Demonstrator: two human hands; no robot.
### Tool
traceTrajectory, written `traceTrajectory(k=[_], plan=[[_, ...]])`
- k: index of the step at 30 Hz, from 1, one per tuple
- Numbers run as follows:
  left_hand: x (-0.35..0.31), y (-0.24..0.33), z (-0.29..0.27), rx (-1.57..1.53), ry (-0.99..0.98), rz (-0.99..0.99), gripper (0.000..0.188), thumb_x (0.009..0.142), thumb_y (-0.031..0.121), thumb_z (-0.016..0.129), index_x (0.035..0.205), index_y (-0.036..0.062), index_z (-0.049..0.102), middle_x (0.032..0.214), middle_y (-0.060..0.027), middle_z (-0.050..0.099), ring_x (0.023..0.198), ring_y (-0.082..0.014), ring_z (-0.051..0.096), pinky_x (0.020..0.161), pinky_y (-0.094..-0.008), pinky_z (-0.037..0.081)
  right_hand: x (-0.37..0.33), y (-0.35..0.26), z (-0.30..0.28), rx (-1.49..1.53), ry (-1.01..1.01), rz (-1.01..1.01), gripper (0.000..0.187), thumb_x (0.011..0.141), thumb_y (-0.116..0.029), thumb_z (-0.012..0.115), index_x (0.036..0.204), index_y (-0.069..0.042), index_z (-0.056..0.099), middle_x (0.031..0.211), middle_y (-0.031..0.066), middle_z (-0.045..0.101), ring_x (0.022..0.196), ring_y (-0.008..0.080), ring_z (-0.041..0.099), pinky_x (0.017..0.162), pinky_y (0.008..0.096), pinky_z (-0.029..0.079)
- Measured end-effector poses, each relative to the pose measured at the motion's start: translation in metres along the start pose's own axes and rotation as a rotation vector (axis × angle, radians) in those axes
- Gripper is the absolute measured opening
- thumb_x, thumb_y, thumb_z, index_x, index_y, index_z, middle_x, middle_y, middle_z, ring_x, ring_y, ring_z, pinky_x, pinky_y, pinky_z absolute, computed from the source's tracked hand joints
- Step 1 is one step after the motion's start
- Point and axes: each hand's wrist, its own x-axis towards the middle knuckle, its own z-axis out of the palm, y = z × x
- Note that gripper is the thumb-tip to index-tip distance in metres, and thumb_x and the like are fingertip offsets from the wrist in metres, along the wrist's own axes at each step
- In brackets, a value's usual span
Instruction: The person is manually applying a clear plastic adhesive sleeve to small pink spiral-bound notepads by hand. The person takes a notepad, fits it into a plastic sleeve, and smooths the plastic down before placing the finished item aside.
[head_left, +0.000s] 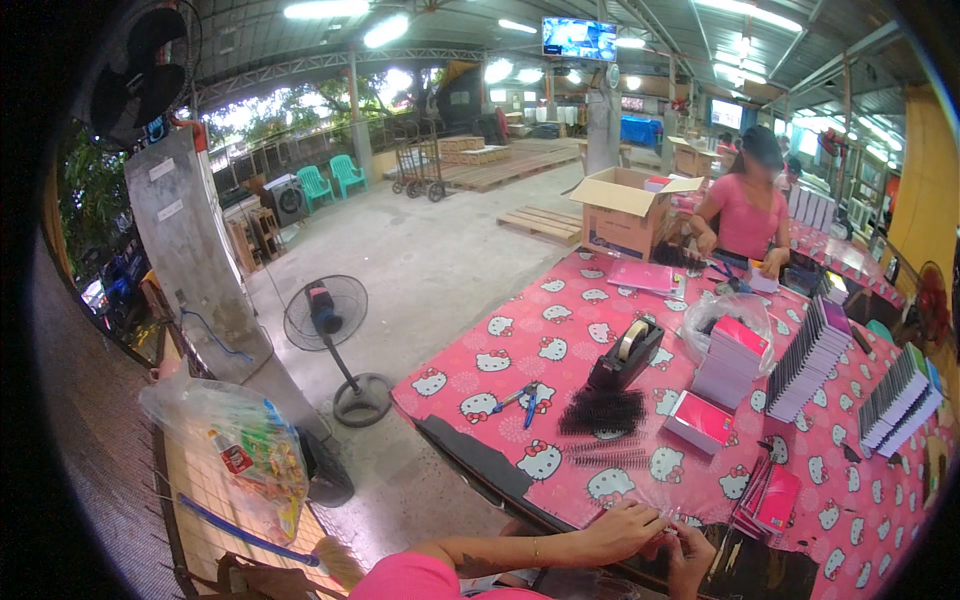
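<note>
At the near edge of the table, my left hand (627, 530) and my right hand (690, 556) meet with their fingertips pinched together. Something small and pale or clear seems to be between them, too small to make out. Just right of my right hand lie several pink-covered notebooks (775, 500) with dark spiral edges. Beyond my left hand are loose wire coils (608, 456) and a dark heap of black binding coils (602, 411). Blue-handled pliers (527, 403) lie left of the heap. A short pile of pink-covered pads (700, 421) sits farther right.
A pink patterned cloth (495, 362) covers the table. On it stand a black tape dispenser (626, 353), tall pad stacks (728, 370) and leaning notebook rows (808, 360). Across the table a co-worker (748, 210) handles pads beside an open carton (622, 212). A floor fan (327, 310) stands left.
</note>
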Motion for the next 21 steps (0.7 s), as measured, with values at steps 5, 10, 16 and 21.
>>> traceTrajectory(k=[5,10,16,21], plan=[[-0.004,-0.002,-0.001,0.015,0.025,-0.001,0.039,0.085,0.016,0.057,0.122,0.0022,0.056,0.098,-0.0108,0.062,0.093,-0.0273,0.062,0.089,-0.0420,0.045,-0.006,0.013,0.013,-0.076,0.065,-0.155,0.018,0.093,-0.011,0.066,0.109,-0.004,0.072,0.081,0.0077,0.068,0.067,0.0161,0.059,0.065,0.0298,0.050],[0.017,-0.002,-0.019,-0.112,-0.164,-0.216,0.038,0.088,0.019,0.063,0.122,0.0043,0.058,0.100,-0.0130,0.064,0.092,-0.0296,0.065,0.080,-0.0441,0.051,-0.008,0.002,0.012,-0.017,0.166,-0.060,0.040,0.084,-0.016,0.074,0.116,0.003,0.060,0.112,0.0124,0.058,0.102,0.0215,0.059,0.083,0.0332,0.052],[0.028,0.015,-0.056,-0.638,0.101,-0.086,0.036,0.088,0.017,0.071,0.121,0.0047,0.063,0.118,-0.0166,0.066,0.112,-0.0298,0.063,0.096,-0.0404,0.049,-0.001,-0.005,0.031,0.518,0.146,0.180,0.052,0.093,-0.019,0.066,0.137,-0.001,0.043,0.123,0.0106,0.056,0.115,0.0201,0.053,0.100,0.0345,0.042],[0.073,-0.051,-0.041,-0.433,0.261,-0.246,0.025,0.085,0.011,0.069,0.108,0.0020,0.064,0.106,-0.0175,0.065,0.099,-0.0353,0.063,0.087,-0.0417,0.049,0.042,0.016,-0.054,0.579,0.357,0.260,0.055,0.092,-0.013,0.067,0.139,0.002,0.042,0.122,0.0084,0.059,0.112,0.0161,0.055,0.099,0.0326,0.044]])
